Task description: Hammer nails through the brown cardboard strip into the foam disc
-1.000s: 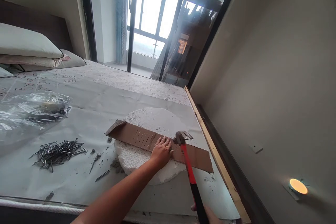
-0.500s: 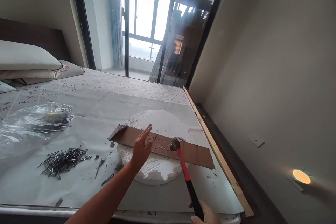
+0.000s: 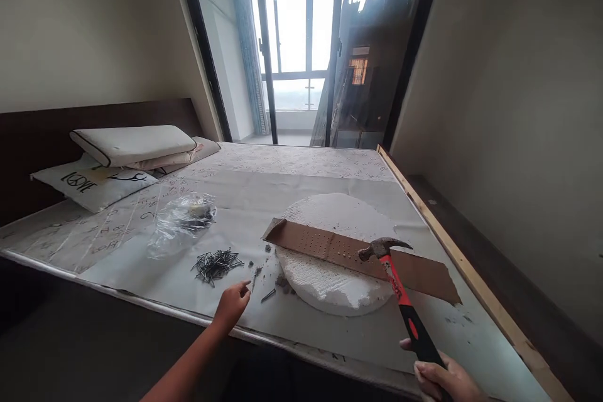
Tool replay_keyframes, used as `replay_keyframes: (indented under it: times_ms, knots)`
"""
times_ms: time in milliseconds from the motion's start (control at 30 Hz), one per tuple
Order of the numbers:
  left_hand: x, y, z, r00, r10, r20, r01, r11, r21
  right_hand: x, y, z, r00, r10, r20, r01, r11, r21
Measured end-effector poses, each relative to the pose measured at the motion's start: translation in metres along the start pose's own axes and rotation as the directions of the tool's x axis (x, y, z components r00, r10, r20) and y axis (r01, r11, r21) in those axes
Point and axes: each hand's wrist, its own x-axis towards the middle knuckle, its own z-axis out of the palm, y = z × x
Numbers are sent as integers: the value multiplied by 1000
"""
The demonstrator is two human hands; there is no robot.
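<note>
A: Status?
B: We seem mid-nailing: holed cardboard strip (image 3: 330, 250) across foam disc (image 3: 330, 286), centre of bed. Right hand (image 3: 443, 379) grips hammer (image 3: 400, 289). Left hand (image 3: 230, 306), empty, half open, near nail pile (image 3: 217, 266).
A: Next?
B: We need a nail in the left fingers.

I am looking down at a white foam disc (image 3: 330, 282) with a brown cardboard strip (image 3: 330, 248) lying across it, dotted with darker holes. Over the disc's right edge, I am gripping a hammer (image 3: 398, 282) showing a red handle, black grip and dark grey head. Left of the disc, dark grey nails (image 3: 217, 266) are glinting on a pale grey sheet (image 3: 245, 201).
</note>
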Motion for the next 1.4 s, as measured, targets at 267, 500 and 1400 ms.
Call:
replay_keyframes:
  times_ms: [267, 500, 1400]
  knots:
    - [21, 16, 16, 1000, 16, 11, -17, 985, 169, 0, 5, -2, 999, -4, -52, 9, 996, 89]
    - [44, -2, 20, 987, -154, 50, 131, 941, 313, 3, 11, -11, 997, -9, -80, 15, 997, 79]
    - [70, 11, 7, 999, -53, -15, 54, 915, 399, -10, -26, 5, 995, -2, -97, 2, 1000, -7]
